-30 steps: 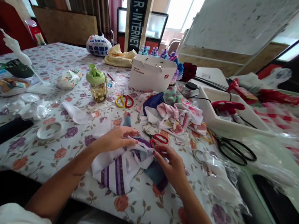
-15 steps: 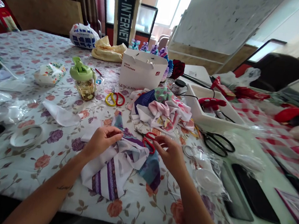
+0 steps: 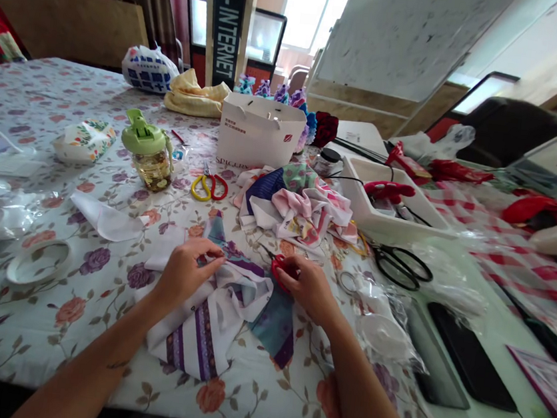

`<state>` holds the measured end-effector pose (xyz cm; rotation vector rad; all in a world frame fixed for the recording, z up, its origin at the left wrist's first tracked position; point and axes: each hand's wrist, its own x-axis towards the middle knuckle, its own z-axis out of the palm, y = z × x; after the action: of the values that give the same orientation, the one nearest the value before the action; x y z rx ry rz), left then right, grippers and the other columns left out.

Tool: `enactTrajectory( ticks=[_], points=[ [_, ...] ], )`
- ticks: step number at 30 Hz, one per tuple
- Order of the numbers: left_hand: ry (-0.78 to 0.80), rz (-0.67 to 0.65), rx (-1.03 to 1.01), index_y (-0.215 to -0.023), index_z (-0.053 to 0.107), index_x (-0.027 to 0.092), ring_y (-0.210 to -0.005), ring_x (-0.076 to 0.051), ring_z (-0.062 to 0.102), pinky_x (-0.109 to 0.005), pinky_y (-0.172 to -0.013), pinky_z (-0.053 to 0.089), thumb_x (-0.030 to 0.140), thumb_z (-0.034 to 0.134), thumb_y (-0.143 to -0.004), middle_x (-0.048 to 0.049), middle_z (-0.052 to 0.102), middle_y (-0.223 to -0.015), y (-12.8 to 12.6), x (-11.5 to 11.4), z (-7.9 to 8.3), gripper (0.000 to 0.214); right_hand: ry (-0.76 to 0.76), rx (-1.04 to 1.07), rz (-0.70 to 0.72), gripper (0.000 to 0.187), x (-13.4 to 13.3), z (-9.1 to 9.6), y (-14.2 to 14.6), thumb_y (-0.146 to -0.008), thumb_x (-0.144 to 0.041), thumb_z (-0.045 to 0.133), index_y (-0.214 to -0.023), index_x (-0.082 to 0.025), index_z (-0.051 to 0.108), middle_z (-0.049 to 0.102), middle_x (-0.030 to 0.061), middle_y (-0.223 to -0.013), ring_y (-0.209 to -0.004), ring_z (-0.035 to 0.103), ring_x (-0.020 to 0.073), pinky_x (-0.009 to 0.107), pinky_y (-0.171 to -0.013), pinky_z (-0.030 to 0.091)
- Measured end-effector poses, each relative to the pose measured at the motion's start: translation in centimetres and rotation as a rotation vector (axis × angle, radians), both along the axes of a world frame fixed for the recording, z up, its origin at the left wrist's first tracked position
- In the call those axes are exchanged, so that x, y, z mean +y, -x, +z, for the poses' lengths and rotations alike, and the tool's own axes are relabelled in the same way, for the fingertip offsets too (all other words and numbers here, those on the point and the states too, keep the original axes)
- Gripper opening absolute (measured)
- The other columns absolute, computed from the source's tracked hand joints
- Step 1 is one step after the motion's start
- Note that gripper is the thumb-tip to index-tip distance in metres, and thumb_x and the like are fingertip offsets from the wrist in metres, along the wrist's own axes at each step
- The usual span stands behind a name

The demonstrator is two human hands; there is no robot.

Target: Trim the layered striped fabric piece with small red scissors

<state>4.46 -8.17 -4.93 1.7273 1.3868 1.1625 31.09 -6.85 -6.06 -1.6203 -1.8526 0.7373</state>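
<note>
A white cloth with purple stripes [image 3: 205,325] lies bunched on the floral tablecloth [image 3: 45,316] in front of me, over a teal and purple piece [image 3: 276,324]. My left hand [image 3: 185,272] pinches the cloth's upper fold, fingers closed on it. My right hand [image 3: 306,284] is closed round the handles of small red scissors [image 3: 278,265], whose blades point up and left over the cloth.
A pile of printed fabric scraps [image 3: 299,205] lies just beyond. Yellow and red scissors [image 3: 208,186], a green-lidded bottle [image 3: 148,152], a white paper bag [image 3: 257,133], a white tray [image 3: 389,211], black scissors [image 3: 400,264], tape roll [image 3: 40,261] and a phone [image 3: 468,355] surround me.
My right hand has come down and closed on the red scissors' handles. My left hand has shifted its pinch on the striped cloth. The view has swung slightly right.
</note>
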Motion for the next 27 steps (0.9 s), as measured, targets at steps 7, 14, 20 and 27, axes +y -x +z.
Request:
enactTrajectory(
  ticks=[7,14,20,27],
  points=[
    [0.071,0.017,-0.116,-0.087,0.070,0.016,-0.079,-0.021,0.068,-0.032,-0.075,0.053,0.031,0.066,-0.081,-0.0075,0.074,-0.089,0.4,0.1,-0.5,0.017,0.055,0.327,-0.063,0.043,-1.3,1.5,-0.1,-0.077,-0.061,0.062,-0.082,-0.019,0.059,0.055,-0.0012,-0.063,-0.050,0.048,0.0134,0.025,-0.046,0.039],
    [0.261,-0.325,-0.108,-0.101,0.067,0.013,-0.076,-0.023,0.073,-0.031,-0.067,0.058,0.036,0.061,-0.087,-0.0103,0.077,-0.090,-2.5,-1.4,-1.3,0.028,0.078,0.347,-0.043,0.040,-1.6,1.1,0.3,-0.068,-0.051,0.078,-0.063,-0.019,0.053,0.046,-0.0049,-0.055,-0.050,0.042,0.0115,0.023,-0.046,0.036],
    [0.156,-0.271,0.116,-0.102,0.070,0.017,-0.092,-0.026,0.066,-0.036,-0.087,0.049,0.029,0.062,-0.085,-0.0112,0.072,-0.100,-5.2,-1.6,0.1,0.023,0.049,0.261,-0.055,0.029,-1.0,0.2,-0.7,-0.067,-0.040,0.081,-0.073,-0.018,0.063,0.061,0.0007,-0.065,-0.058,0.050,0.0157,0.025,-0.050,0.040],
    [0.226,-0.251,0.199,-0.092,0.073,0.018,-0.073,-0.028,0.065,-0.036,-0.073,0.046,0.020,0.071,-0.072,-0.0057,0.067,-0.067,-8.6,-0.5,0.4,0.020,0.032,0.282,-0.018,0.026,-0.6,-0.2,-1.4,-0.065,-0.037,0.080,-0.067,-0.020,0.061,0.060,-0.0009,-0.059,-0.056,0.054,0.0172,0.026,-0.048,0.043]
  ],
)
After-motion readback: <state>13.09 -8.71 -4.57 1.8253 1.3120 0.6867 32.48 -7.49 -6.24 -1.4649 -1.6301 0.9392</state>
